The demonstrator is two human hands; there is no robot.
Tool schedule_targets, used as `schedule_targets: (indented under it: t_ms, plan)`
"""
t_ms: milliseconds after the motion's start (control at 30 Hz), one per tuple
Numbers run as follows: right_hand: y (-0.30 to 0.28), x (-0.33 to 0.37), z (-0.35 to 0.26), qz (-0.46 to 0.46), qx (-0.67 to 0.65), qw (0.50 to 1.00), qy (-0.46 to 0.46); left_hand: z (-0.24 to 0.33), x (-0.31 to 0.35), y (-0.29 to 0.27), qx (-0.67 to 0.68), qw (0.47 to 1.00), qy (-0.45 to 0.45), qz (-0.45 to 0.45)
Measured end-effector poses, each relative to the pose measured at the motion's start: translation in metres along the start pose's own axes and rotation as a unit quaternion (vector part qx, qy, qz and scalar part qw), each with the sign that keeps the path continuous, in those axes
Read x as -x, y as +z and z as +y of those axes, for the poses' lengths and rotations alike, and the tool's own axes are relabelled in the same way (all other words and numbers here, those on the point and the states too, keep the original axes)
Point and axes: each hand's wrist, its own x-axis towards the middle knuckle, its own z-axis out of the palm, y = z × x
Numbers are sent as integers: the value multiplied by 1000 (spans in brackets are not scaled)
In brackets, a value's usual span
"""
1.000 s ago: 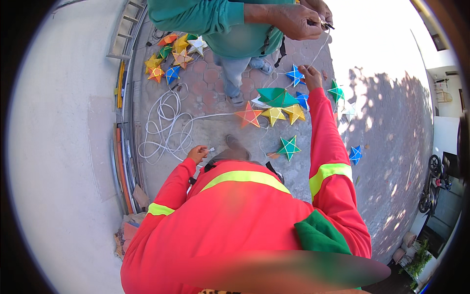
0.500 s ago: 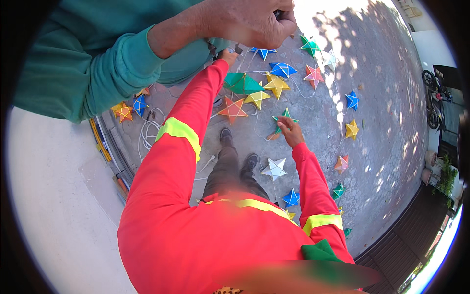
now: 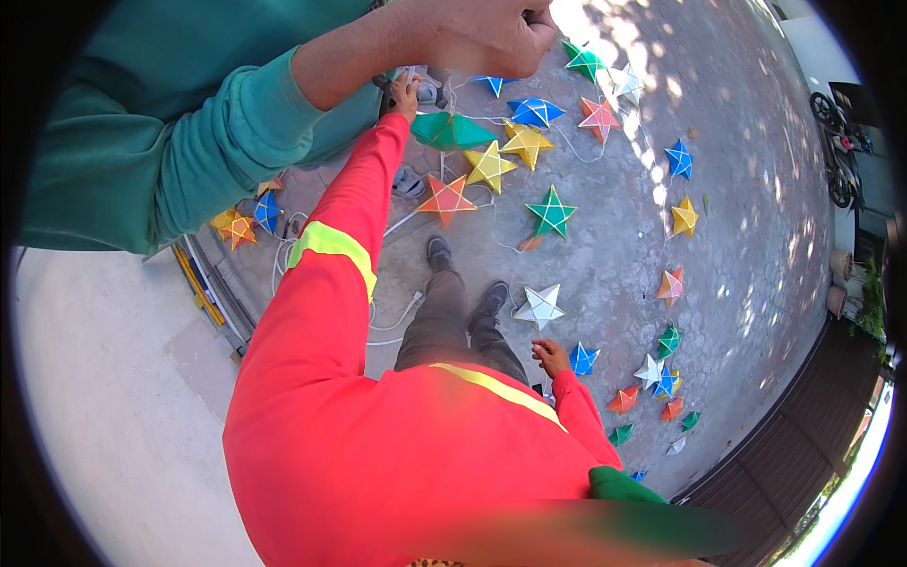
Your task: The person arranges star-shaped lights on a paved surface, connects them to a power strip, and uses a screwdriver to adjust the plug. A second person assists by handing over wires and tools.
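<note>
My left arm stretches far forward. My left hand (image 3: 405, 97) is closed, with what looks like a white cord (image 3: 410, 76) at its fingers. Beside that hand lies a green star lantern (image 3: 452, 131), with two yellow star lanterns (image 3: 489, 167) and a red one (image 3: 446, 199) nearby. Low by my right side, my right hand (image 3: 551, 358) has loosely bent fingers with nothing visible in them. Nearest to it are a blue star lantern (image 3: 584, 359) and a white star lantern (image 3: 539, 306). A green star lantern (image 3: 551, 212) lies farther ahead on the pavement.
Another person in a teal sleeve (image 3: 227, 128) stands close at the left, a closed hand (image 3: 482, 36) raised in front of me. More star lanterns on cords curve along the right. Pipes (image 3: 203, 286) and a white plug (image 3: 416, 298) lie at left; a bicycle (image 3: 831, 146) stands far right.
My right hand has drawn back from above the green star lantern to beside my body. My left hand has shifted left. The other person's raised hand has moved slightly.
</note>
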Motion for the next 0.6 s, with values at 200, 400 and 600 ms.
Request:
schedule_targets:
  t_ms: [200,400,600]
  plan:
    - [-42,-10,-33,13,17,996,-81,-74,173,106,81,906,-377,172]
    - [-47,-20,-82,-23,110,978,-176,-10,224,101,155,859,-453,183]
    - [31,-28,-216,0,130,886,-445,93,188,50,369,776,-484,167]
